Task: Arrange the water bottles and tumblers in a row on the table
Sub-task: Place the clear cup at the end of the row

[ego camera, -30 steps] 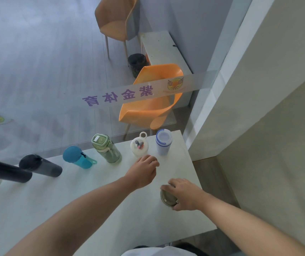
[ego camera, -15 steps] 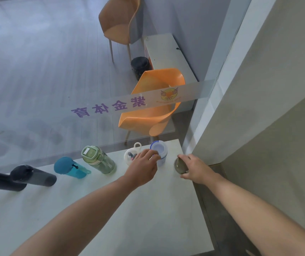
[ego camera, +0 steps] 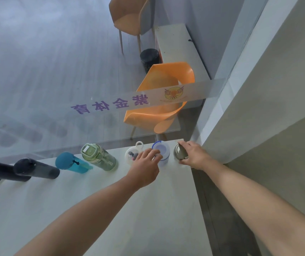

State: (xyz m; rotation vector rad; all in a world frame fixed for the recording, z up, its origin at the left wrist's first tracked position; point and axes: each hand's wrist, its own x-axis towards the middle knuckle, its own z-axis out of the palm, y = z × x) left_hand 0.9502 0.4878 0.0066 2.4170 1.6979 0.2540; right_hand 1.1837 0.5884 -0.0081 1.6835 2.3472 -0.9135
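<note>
Right hand [ego camera: 194, 154] was wrapped around the olive tumbler [ego camera: 179, 152] at the far right corner of the white table [ego camera: 148, 209], last in the row along the glass partition [ego camera: 55, 80]. Left hand [ego camera: 145, 163] had fingertips curled onto the blue-rimmed white tumbler [ego camera: 161, 153], just left of the olive one, touching rather than a full grasp. Rest of the row ran leftward: clear bottle with loop handle [ego camera: 132, 154], green bottle [ego camera: 98, 157], teal bottle [ego camera: 72, 163], dark bottles [ego camera: 35, 169].
</note>
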